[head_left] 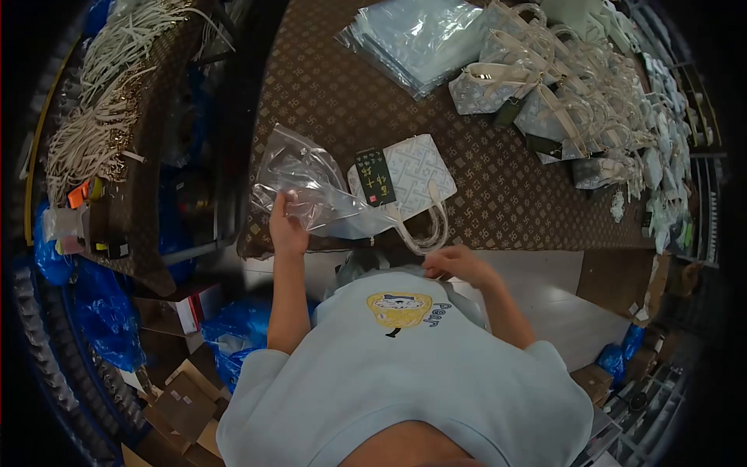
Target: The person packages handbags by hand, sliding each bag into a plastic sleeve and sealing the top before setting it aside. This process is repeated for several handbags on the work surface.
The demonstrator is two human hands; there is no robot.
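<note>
2 bare hands belong to a person in a pale blue T-shirt (412, 373) printed with a yellow cartoon figure, seen from above at the near edge of a table covered by a brown patterned cloth (311, 93). The left hand (288, 227) is closed, thumb and fingers pinching a crumpled clear plastic bag (299, 167), which spreads over the table's near left part. Just right of it, partly overlapped by the plastic, 1 small white handbag with a pale blue geometric pattern (424, 171) lies flat and slightly turned, its cream handles (442, 226) pointing toward the person. A black hang tag with yellow lettering (375, 177) rests on the handbag's left side. The right hand (461, 266) is just below the handles at the table edge, fingers curled inward; whether it grips or touches anything, I cannot tell. Farther back, a stack of clear plastic sleeves (420, 39) lies on the cloth, and to its right is a large heap of similar handbags (576, 101). At far left, many cream straps (97, 140) with gold-coloured hardware lie bundled on another surface.
</note>
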